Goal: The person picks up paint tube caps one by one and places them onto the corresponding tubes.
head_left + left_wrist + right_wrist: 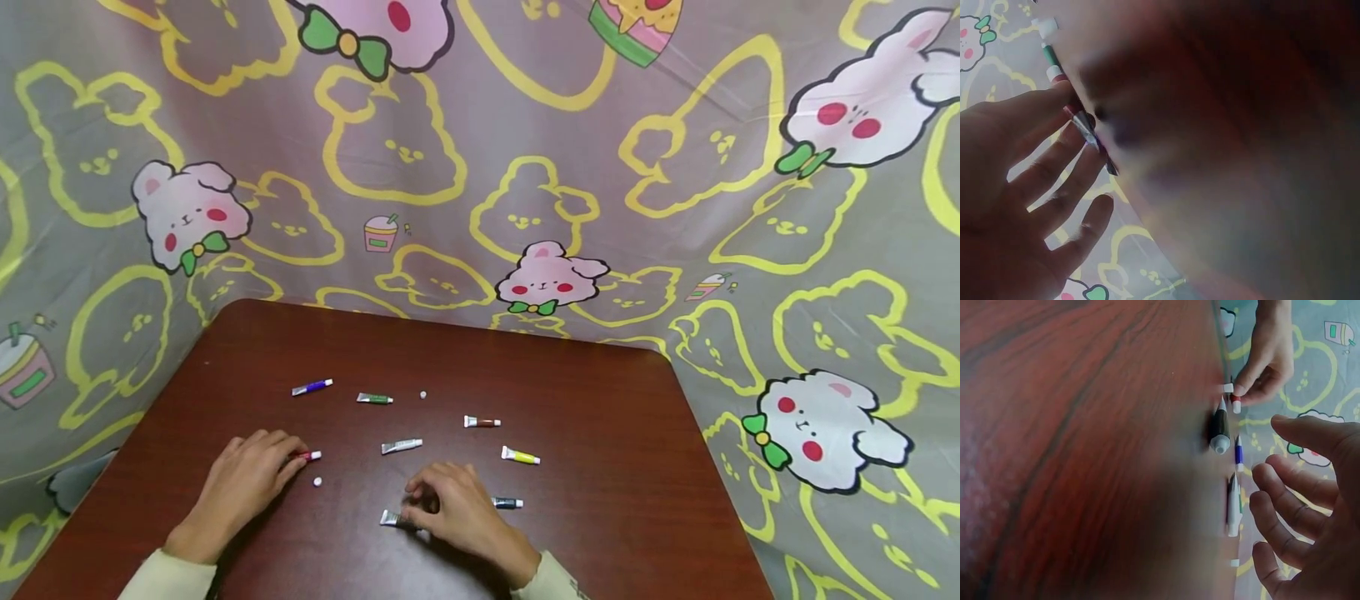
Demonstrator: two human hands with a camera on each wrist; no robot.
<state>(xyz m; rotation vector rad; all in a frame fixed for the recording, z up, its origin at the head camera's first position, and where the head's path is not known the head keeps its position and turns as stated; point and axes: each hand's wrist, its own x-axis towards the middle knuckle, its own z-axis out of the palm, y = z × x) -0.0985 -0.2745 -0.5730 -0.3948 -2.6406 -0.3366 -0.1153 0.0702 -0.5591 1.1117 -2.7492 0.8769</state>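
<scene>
My left hand (247, 479) pinches a small red paint tube (313, 456) with a white cap between thumb and fingertips, low at the table's left side. Much of the red tube is hidden under the fingers. In front of me, my right hand (465, 512) hovers over a dark paint tube (390, 518), partly covering it in the head view. In the right wrist view its fingers are loosely bent and apart from the dark tube (1219, 432). Close to the left hand lies a loose white cap (317, 482).
Several paint tubes lie scattered on the brown table (600, 400): blue (312, 387), green (375, 399), silver-white (402, 447), brown (482, 422), yellow (521, 455) and black (508, 503). Another small white cap (423, 395) sits farther back. A patterned cloth (450, 125) surrounds the table's far sides.
</scene>
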